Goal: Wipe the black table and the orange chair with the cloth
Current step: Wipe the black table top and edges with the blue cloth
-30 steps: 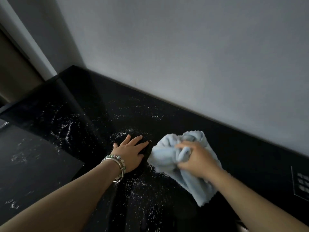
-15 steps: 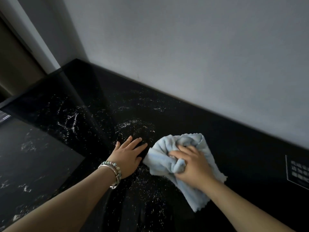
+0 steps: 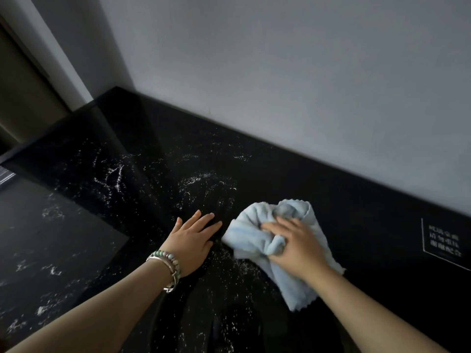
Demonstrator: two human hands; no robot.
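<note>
Cloth [image 3: 251,234] in right hand [image 3: 298,247] — on black table [image 3: 362,205].

The right grip [image 3: 293,243] presses a bunched light-blue cloth [image 3: 249,233] onto the black desk [image 3: 356,200], with a fold gathered under its thumb. Just beside the cloth, the left grip [image 3: 193,238] lies flat on the desk, fingers straight, with bracelets [image 3: 169,263] at the wrist. White specks [image 3: 198,179] dot the desk beyond it, and a grey wall [image 3: 280,72] stands behind.
</note>
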